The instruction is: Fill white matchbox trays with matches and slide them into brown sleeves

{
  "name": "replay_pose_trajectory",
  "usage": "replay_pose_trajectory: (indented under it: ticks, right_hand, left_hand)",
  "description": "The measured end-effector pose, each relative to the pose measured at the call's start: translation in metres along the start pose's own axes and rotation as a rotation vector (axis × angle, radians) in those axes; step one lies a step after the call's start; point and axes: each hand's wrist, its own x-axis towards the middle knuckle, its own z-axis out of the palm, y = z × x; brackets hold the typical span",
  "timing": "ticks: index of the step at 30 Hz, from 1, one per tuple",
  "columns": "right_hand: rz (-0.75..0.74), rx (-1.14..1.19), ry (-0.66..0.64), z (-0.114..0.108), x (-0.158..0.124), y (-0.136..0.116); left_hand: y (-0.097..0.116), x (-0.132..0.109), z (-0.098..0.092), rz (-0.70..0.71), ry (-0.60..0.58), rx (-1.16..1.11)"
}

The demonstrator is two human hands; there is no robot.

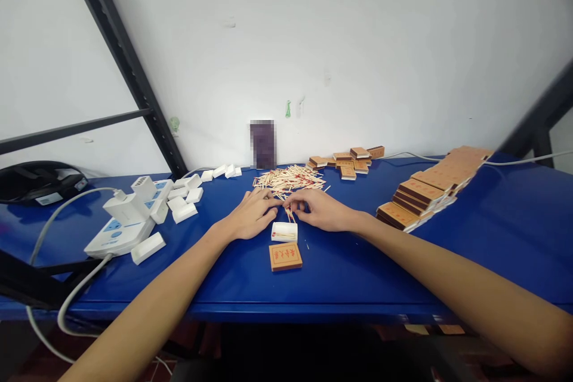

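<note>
Both hands rest at the near edge of a pile of matches (290,178) on the blue table. My left hand (256,213) lies palm down with its fingers apart, left of a few loose matches. Opposite it, my right hand (319,210) has its fingers curled over those matches; what they hold, if anything, is too small to tell. Just below the hands sits a white tray (285,239) with a few matches in it. Nearer the front lies a tan matchbox cover (285,256).
White trays (185,212) and a power strip (117,237) with cables are at the left. Matchboxes (351,161) lie by the wall, and a stepped stack of them (418,191) stands at the right. A blurred dark object (264,143) leans on the wall.
</note>
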Motion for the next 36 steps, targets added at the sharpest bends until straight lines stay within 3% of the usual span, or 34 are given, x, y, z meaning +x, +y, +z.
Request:
replay_pose_trajectory:
  ticks: [8, 16, 24, 29, 36]
  right_hand:
    - [-0.102, -0.095, -0.018, 0.002, -0.001, 0.002]
    - [-0.054, -0.14, 0.038, 0.008, 0.001, 0.003]
    - [-0.019, -0.16, 0.151, 0.016, 0.007, 0.004]
    - [-0.059, -0.158, 0.109, 0.012, 0.001, 0.0]
    - [-0.066, -0.148, 0.083, 0.01, -0.001, 0.0]
  left_hand:
    - [-0.005, -0.001, -0.001, 0.013, 0.028, 0.065]
    - [-0.009, -0.001, 0.001, 0.12, 0.072, -0.023]
    - [-0.008, -0.002, -0.001, 0.109, 0.129, -0.071]
    - [-0.006, -0.003, -0.004, 0.193, 0.146, -0.077]
    - [-0.008, -0.003, -0.004, 0.198, 0.132, -0.044]
